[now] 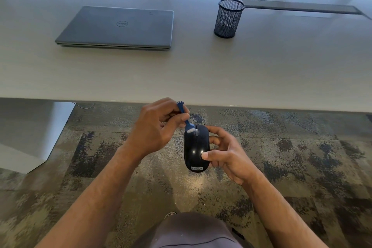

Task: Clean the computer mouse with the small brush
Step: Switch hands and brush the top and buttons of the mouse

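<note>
While the right hand (225, 155) holds the black mouse (196, 147), "Lenovo" readable on its near end, below the table (181, 74) edge, the left hand (155, 125) pinches the small blue brush (186, 120), white bristles touching the scroll wheel. Beyond the mouse lie a closed Dell laptop (118, 28) and a mesh cup (229, 18).

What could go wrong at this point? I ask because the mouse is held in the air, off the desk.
1. The right hand holds the mouse by its edge, above the carpet rather than the table; brush pressure might knock it loose.
2. The left hand pinches the small blue brush by its thin handle, so it could twist or slip.
3. Dust swept near the scroll wheel may lodge in its gap.
</note>
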Action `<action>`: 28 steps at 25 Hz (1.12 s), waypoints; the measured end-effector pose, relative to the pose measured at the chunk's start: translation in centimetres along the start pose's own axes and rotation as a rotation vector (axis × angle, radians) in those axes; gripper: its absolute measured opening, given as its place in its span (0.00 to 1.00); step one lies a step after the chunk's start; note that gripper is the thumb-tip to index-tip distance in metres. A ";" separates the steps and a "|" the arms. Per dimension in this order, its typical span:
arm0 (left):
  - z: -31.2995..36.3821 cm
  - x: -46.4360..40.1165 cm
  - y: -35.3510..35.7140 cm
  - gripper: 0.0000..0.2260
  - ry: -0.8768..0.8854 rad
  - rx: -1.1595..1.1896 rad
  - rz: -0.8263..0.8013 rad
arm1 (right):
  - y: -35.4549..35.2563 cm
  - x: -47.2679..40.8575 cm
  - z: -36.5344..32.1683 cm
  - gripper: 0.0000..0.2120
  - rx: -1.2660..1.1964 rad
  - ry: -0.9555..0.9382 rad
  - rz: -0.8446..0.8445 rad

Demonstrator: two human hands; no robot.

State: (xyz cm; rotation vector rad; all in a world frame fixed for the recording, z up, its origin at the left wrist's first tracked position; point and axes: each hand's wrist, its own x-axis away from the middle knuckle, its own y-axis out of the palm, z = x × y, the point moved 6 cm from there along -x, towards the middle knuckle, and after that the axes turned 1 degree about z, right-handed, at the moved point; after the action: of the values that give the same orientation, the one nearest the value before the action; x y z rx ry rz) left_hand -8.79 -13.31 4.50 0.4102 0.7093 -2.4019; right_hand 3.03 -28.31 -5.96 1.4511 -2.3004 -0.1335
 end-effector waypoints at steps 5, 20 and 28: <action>-0.4 -0.1 0.7 0.05 0.017 -0.034 -0.007 | 0.4 -0.1 -0.1 0.34 0.005 0.000 -0.014; -2.0 -0.4 -0.7 0.06 -0.055 -0.050 -0.059 | 0.4 0.1 -0.4 0.33 0.031 -0.012 -0.025; -0.4 -0.6 0.8 0.09 0.114 -0.133 -0.100 | 0.6 -0.1 -0.3 0.33 0.014 -0.011 -0.037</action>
State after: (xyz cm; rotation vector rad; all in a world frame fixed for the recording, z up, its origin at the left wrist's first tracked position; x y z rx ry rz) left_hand -7.80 -13.39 4.13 0.4692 0.9556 -2.4218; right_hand 2.69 -27.89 -5.53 1.5043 -2.2886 -0.1364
